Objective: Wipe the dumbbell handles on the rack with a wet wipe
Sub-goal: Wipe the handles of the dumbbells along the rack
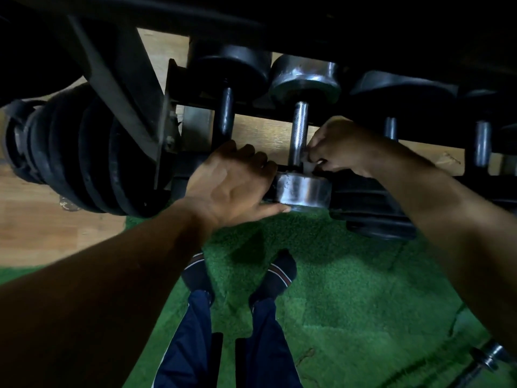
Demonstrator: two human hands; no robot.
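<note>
Green turf [349, 289] meets a wooden floor [50, 228] under the rack [120, 88].

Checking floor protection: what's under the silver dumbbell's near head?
Below the silver dumbbell's near head lies green turf. The left hand and dark rack rail hide its support.

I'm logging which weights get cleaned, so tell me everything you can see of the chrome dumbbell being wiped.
The chrome dumbbell lies across the rack, with shiny, scuffed round metal heads and a knurled steel handle running away from the camera. The left hand rests on its near head. The right hand pinches a pale wet wipe against the handle's near end.
</note>
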